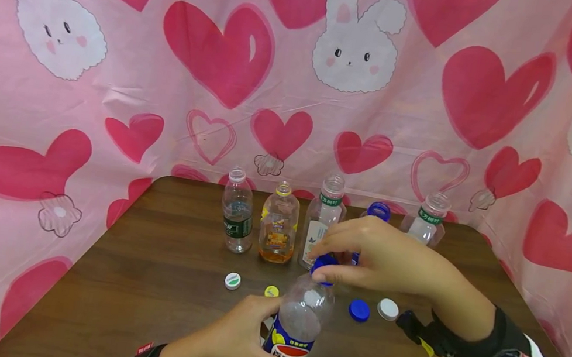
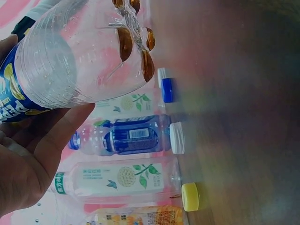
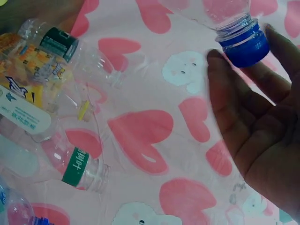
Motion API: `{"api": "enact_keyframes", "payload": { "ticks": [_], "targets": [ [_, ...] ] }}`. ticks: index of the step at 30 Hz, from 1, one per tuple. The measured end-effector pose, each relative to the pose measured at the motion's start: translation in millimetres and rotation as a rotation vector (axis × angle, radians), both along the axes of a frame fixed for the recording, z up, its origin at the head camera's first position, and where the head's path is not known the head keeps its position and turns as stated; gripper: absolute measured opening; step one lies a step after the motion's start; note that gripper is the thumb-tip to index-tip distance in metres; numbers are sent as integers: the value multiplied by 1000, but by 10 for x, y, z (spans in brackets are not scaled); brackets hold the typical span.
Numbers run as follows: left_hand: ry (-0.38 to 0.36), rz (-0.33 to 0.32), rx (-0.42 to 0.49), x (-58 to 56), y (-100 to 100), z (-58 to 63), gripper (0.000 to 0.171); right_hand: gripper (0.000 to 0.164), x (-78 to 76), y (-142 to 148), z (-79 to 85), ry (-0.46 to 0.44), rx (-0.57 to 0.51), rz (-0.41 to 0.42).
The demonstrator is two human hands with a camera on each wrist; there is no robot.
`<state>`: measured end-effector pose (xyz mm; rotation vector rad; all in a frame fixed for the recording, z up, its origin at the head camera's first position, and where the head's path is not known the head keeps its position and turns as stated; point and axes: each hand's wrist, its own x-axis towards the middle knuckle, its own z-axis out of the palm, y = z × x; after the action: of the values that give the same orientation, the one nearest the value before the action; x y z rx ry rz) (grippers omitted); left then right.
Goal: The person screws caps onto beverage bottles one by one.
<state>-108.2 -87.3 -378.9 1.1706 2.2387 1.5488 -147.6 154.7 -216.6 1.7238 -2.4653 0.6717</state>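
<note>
My left hand point(image 1: 241, 335) grips a clear Pepsi bottle point(image 1: 297, 312) around its blue label point(image 2: 14, 93). The bottle leans slightly in the head view, and brown liquid drops show at its base in the left wrist view. Over its neck, my right hand point(image 1: 375, 250) has thumb and fingers bent around the blue cap point(image 3: 246, 47), which sits on the mouth. Close to the bottle lie a yellow cap point(image 1: 272, 291), another blue cap point(image 1: 358, 310) and a white cap point(image 1: 388, 309). A white-and-green cap point(image 1: 233, 281) is farther left.
Uncapped bottles stand in a row at the back of the brown table point(image 1: 120, 283): a green-labelled one point(image 1: 237, 226), one with orange liquid point(image 1: 278, 230), a white-labelled one point(image 1: 315, 235), a blue-necked one point(image 1: 379, 210) and a green-banded one point(image 1: 431, 216). Behind hangs a pink heart-patterned cloth point(image 1: 215, 58).
</note>
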Motion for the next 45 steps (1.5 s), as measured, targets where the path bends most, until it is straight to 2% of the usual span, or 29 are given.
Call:
{"api": "enact_keyframes", "payload": {
  "ticks": [3,9,12,15,23,26,29,33,36,39,42,45],
  "targets": [
    [-20,-6,-1,-3,-6,4,55,37,11,42,27,-15,-19,14],
    [-13,-19,11,-11,-6,6,56,40,9,96,68,-141,-83,183],
    [-19,-21,13,-8,-3,14,56,40,-11,86,61,-148,-94,237],
    [-19,-20,12,-6,3,23,55,33,-19,76,39,-134,-103,229],
    [4,-9,-7,0,7,34,56,14,-9,1,-30,-34,-88,90],
    [-3,-16,-11,-2,12,31,58,13,-7,-9,-40,-14,-73,49],
    [-15,-24,-9,-3,12,24,58,22,8,9,-22,2,-54,4],
    [-12,-23,-6,-6,6,18,58,35,21,69,32,-46,-72,49],
    [-4,-21,-4,-6,3,20,58,34,11,98,66,-106,-104,179],
    [-12,-24,-4,-4,2,23,57,33,3,100,74,-130,-114,253],
    [-21,-24,-12,-1,4,18,56,31,-7,88,52,-119,-121,261],
    [-6,-24,-21,1,7,9,55,26,-10,71,15,-117,-121,222]
  ]
}}
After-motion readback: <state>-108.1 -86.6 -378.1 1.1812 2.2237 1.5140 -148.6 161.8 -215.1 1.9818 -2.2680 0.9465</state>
